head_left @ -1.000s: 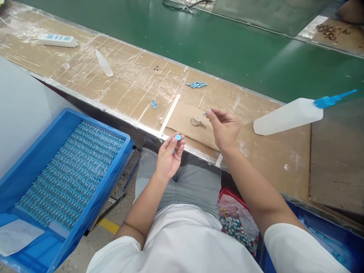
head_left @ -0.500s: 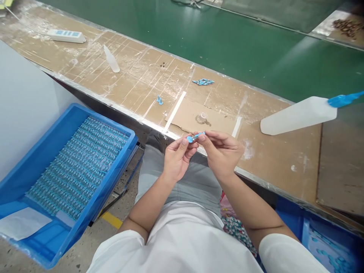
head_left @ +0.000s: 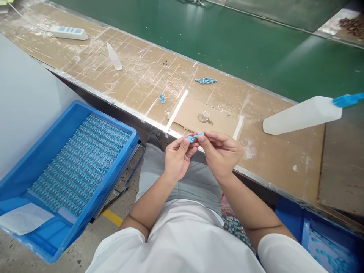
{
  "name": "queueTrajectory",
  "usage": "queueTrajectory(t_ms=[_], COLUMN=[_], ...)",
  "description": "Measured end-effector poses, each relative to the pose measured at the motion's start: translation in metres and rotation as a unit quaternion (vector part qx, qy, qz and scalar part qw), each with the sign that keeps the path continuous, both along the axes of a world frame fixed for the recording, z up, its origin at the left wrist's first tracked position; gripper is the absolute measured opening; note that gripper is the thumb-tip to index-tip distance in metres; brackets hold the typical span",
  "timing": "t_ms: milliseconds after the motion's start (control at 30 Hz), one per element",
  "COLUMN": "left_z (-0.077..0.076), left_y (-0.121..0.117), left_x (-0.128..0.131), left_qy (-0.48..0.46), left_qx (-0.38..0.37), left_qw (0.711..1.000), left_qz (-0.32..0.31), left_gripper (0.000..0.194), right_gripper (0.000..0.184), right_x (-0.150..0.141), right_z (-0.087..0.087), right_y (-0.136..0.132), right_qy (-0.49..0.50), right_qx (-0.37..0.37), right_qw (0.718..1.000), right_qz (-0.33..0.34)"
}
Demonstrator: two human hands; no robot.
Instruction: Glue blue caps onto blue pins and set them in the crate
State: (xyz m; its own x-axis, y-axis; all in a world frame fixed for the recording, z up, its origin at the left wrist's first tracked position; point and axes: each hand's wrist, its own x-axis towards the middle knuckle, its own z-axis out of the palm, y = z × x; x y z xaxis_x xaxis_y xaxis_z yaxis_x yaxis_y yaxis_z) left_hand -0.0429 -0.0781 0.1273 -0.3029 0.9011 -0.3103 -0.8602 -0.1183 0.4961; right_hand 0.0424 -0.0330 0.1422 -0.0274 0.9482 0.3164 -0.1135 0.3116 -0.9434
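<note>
Between my two hands, just off the table's front edge, is a small blue plastic piece with a round end and a thin stem. My left hand pinches the round end between thumb and fingertips. The stem's other end is in the fingertips of my right hand. Whether it is one part or two joined ones I cannot tell. Beyond my hands, a small clear cup stands on a cardboard sheet. Two or so blue pieces stand to its left, and a pile of slim blue pieces lies behind.
On the left, a blue crate holds rows of blue pieces. The table carries a small white bottle, a power strip and a large white bottle lying tilted on the right. Beyond runs a green surface. Lower right is another blue bin.
The blue piece has turned slightly between my fingertips, its round end now seen more edge-on. Both hands keep their pinch. The whole view has shifted a little.
</note>
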Motion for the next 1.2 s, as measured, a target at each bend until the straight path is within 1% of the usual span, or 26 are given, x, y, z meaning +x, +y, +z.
queueTrajectory(t_ms=[233, 533, 733, 900, 1000, 1067, 1200], left_z=[-0.001, -0.004, -0.005, -0.006, -0.006, -0.006, -0.005], left_y=[0.0, 0.0, 0.0, 0.0, 0.0, 0.0, -0.001], left_x=[-0.002, -0.001, -0.001, -0.001, -0.001, -0.002, -0.002], left_qy=[0.012, 0.022, 0.005, 0.019, 0.023, 0.029, 0.043], left_qx=[-0.015, -0.027, -0.015, -0.026, -0.024, -0.03, -0.041], left_qw=[1.0, 0.999, 1.0, 0.999, 0.999, 0.999, 0.997], left_qz=[0.004, 0.015, 0.022, 0.027, 0.032, 0.035, 0.039], left_gripper=[0.029, 0.03, 0.026, 0.027, 0.028, 0.03, 0.033], right_gripper=[0.02, 0.018, 0.017, 0.017, 0.019, 0.022, 0.027], right_x=[-0.002, -0.003, -0.008, -0.01, -0.009, -0.007, -0.002], right_z=[-0.001, -0.004, -0.009, -0.009, -0.009, -0.01, -0.015], right_y=[0.0, -0.002, -0.006, -0.007, -0.007, -0.007, -0.008], right_qy=[-0.005, -0.017, 0.015, 0.014, 0.015, 0.003, -0.04], right_qx=[-0.035, -0.021, -0.011, -0.017, -0.01, -0.007, -0.005], right_qw=[0.999, 1.0, 1.0, 0.999, 1.0, 1.0, 0.999], right_qz=[0.008, 0.004, -0.013, -0.024, -0.015, -0.009, -0.017])
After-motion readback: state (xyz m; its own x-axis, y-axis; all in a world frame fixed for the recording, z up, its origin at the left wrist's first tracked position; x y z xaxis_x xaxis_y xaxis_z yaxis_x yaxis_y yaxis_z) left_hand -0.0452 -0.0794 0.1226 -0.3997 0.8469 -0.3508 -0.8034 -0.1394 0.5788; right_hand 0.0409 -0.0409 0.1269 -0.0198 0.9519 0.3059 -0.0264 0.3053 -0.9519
